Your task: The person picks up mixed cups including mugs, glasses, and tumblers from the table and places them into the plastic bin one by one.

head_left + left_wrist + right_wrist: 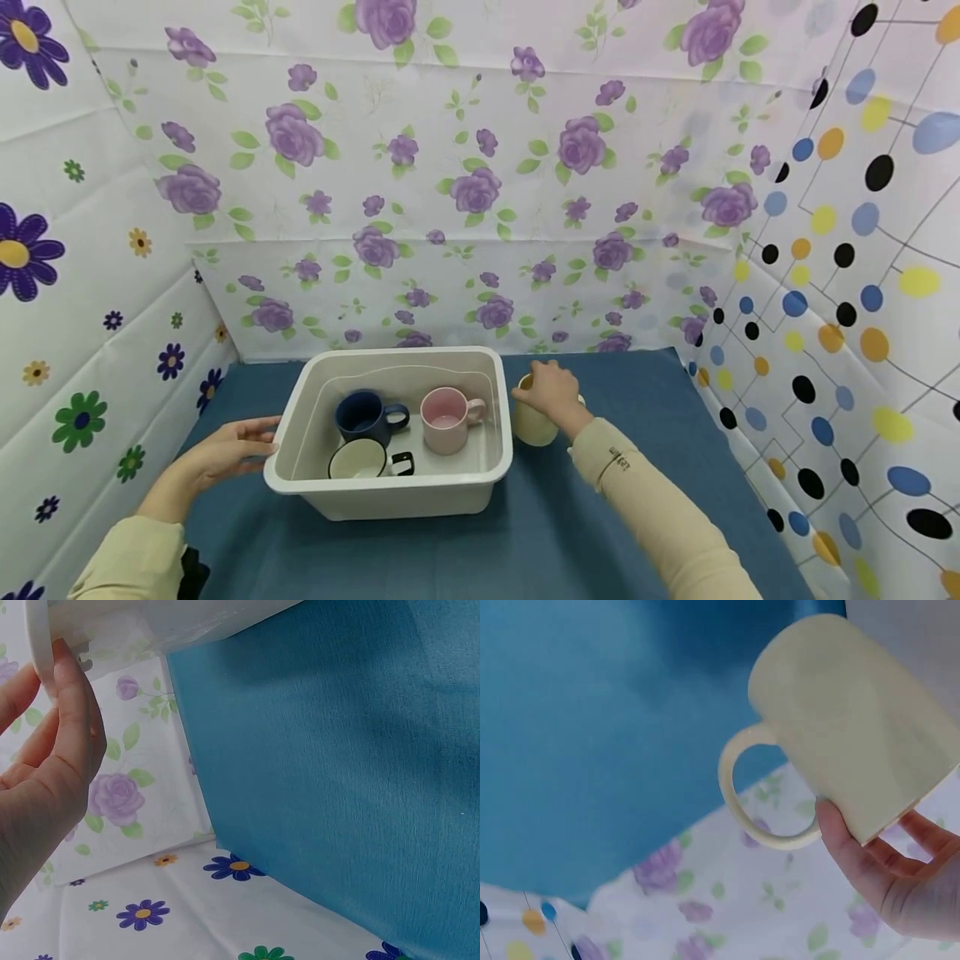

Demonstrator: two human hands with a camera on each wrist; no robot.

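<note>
A cream-yellow mug (pixel 847 712) is in my right hand (pixel 553 393), beside the right end of a white plastic bin (pixel 397 498). The right wrist view shows my thumb (pixel 838 836) on the mug's outer wall by the rim, with other fingers at its mouth. Its handle is free of the fingers. At the bin's left end, my left hand (pixel 225 454) holds the rim, with fingers (pixel 73 712) on either side of it. Inside the bin stand a dark blue mug (pixel 363 421), a pink mug (pixel 446 425) and a cream mug (pixel 358 460) with a dark rim and handle.
A blue cloth (pixel 540 533) covers the table under the bin. Behind it hangs a sheet with purple roses (pixel 476 192). Patterned sheets also close off the left side, with flowers (pixel 81 423), and the right side, with coloured dots (pixel 873 343).
</note>
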